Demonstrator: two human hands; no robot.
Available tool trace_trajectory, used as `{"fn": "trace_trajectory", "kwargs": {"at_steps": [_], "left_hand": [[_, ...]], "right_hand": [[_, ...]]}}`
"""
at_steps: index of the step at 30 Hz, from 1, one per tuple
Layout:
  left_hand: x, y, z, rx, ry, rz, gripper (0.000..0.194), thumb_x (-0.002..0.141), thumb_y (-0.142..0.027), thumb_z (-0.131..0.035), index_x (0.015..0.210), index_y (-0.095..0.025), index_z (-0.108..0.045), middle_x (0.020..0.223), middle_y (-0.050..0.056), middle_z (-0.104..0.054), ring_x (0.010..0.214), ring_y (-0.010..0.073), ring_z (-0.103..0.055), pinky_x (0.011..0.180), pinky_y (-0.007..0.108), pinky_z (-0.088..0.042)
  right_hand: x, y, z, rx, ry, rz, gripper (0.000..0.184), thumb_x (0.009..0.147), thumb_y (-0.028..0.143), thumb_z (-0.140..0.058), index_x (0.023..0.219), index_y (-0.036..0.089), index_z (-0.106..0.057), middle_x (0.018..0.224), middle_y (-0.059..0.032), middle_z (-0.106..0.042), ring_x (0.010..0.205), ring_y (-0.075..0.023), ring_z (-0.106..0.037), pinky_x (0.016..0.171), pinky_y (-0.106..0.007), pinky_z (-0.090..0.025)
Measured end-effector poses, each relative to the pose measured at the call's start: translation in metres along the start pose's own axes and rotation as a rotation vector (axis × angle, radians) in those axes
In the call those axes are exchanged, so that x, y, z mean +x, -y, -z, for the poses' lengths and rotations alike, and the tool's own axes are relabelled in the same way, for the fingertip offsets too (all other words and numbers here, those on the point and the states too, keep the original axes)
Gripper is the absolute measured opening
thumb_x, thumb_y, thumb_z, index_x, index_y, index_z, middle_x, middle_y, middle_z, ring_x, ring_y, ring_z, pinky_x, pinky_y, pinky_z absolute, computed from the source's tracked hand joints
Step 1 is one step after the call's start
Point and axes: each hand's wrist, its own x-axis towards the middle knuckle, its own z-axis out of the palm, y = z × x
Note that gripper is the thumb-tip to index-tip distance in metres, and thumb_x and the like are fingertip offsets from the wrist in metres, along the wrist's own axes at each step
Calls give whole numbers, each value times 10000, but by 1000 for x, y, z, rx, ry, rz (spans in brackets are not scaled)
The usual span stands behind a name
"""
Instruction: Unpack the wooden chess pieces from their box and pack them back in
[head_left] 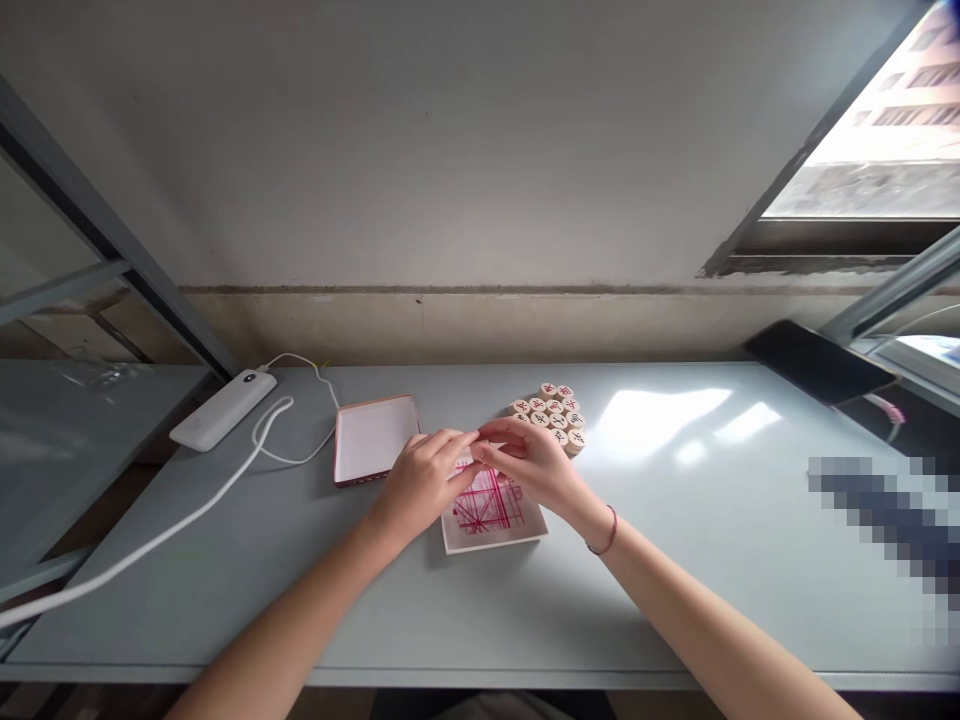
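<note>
The left hand and right hand bring narrowed fingertips together above a red-lined game board, any held item hidden; round wooden chess pieces sit bunched within reach at 1 o'clock

Head cam was worn on the person's head, aimed fwd & down over a grey table toward the wall, w/ a window at top right. It was close to the work: left hand and right hand reached in from the bottom edge to about mid-frame, forearms cut off by the frame.
</note>
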Motion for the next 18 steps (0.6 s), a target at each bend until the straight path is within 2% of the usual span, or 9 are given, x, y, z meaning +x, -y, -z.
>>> {"fn": "trace_trajectory", "kwargs": {"at_steps": [3, 7, 10, 14, 18], "left_hand": [[1, -1, 0, -37, 13, 35, 169, 900, -252, -551, 1063, -215, -576, 977, 22, -675, 877, 179, -641, 784, 318, -448], [1, -1, -2, -29, 35, 73, 101, 847, -234, -589, 939, -204, -561, 879, 3, -673, 823, 175, -629, 803, 331, -411], [-1, 0, -4, 25, 58, 47, 131, 825, -186, -586, 951, -213, -564, 919, 4, -676, 896, 187, -618, 833, 344, -367], [-2, -1, -6, 76, 90, 26, 160, 804, -149, -587, 940, -231, -588, 991, 13, -665, 955, 196, -588, 857, 363, -322], [-1, 0, -7, 108, 120, 55, 53, 819, -173, -577, 844, -219, -581, 967, 8, -679, 960, 200, -578, 859, 372, -302]], "right_hand": [[0, -1, 3, 25, 19, 10, 289, 782, 427, -667, 937, 186, -633, 913, -64, -698, 847, -185, -673, 689, -272, -550], [1, 0, 9, -38, -86, 25, 277, 795, 427, -651, 929, 185, -631, 930, -59, -668, 820, -176, -659, 677, -270, -539], [0, 0, 13, -89, -131, 22, 239, 798, 391, -643, 933, 196, -619, 966, -51, -636, 819, -164, -641, 658, -260, -537], [-2, 0, 12, -211, -112, 62, 158, 817, 268, -584, 957, 212, -630, 1052, -55, -570, 933, -167, -616, 738, -266, -553], [-6, -2, 8, -382, -67, 128, 228, 829, 183, -518, 1019, 222, -638, 1080, -67, -537, 913, -159, -608, 759, -291, -565]]}}
